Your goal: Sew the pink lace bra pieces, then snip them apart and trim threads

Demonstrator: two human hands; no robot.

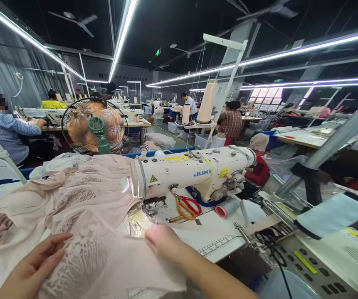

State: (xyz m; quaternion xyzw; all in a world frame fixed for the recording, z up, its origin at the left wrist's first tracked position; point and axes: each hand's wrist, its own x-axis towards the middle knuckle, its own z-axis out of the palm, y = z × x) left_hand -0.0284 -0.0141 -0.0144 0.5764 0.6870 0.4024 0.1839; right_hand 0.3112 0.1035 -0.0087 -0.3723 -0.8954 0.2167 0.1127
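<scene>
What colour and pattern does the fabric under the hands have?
Pale pink fabric with a lace pattern, seen in the head view.

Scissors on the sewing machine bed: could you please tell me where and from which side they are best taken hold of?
Probably by the orange and red handle loops of the scissors, coming from the near side. The loops lie flat and nearest the person, while the blades point back-left under the overhanging sewing machine arm.
</scene>
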